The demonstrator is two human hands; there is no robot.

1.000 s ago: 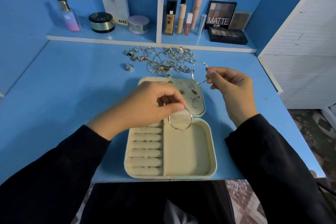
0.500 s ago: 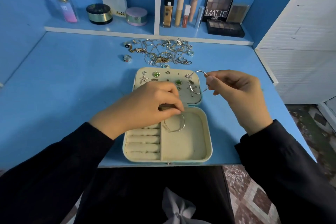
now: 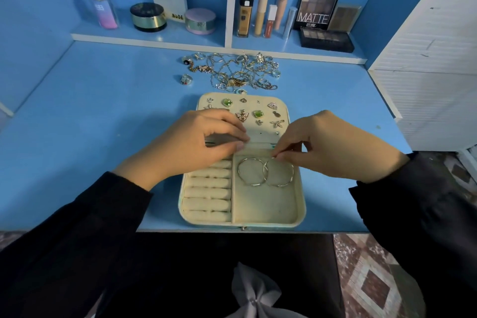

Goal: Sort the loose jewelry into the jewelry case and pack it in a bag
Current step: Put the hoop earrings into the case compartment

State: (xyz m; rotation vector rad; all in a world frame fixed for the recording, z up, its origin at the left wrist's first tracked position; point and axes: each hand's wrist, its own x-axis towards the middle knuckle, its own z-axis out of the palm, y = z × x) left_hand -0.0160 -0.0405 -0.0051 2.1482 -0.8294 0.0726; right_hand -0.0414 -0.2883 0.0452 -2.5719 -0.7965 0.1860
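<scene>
The cream jewelry case point(image 3: 301, 205) lies open near the desk's front edge. Its lid point(image 3: 283, 107) holds several earrings. The base has ring rolls point(image 3: 207, 192) on the left and an open compartment on the right. Two silver hoop bangles lie side by side in that compartment. My right hand point(image 3: 333, 147) pinches the top of the right bangle point(image 3: 280, 185). The left bangle point(image 3: 254, 184) lies free. My left hand point(image 3: 191, 144) hovers over the ring rolls with fingers curled, holding nothing. Loose jewelry point(image 3: 232, 72) is heaped behind the case.
A single ring point(image 3: 186, 79) sits left of the heap. Cosmetics stand on the back shelf: a perfume bottle point(image 3: 102, 6), jars, tubes and a MATTE palette point(image 3: 316, 9). A grey cloth bag with a bow point(image 3: 254, 292) lies in my lap. A white cabinet point(image 3: 433, 59) borders the right.
My left hand lowered its bangle into the compartment and let go. My right hand brought the second bangle down from above the lid into the compartment beside it.
</scene>
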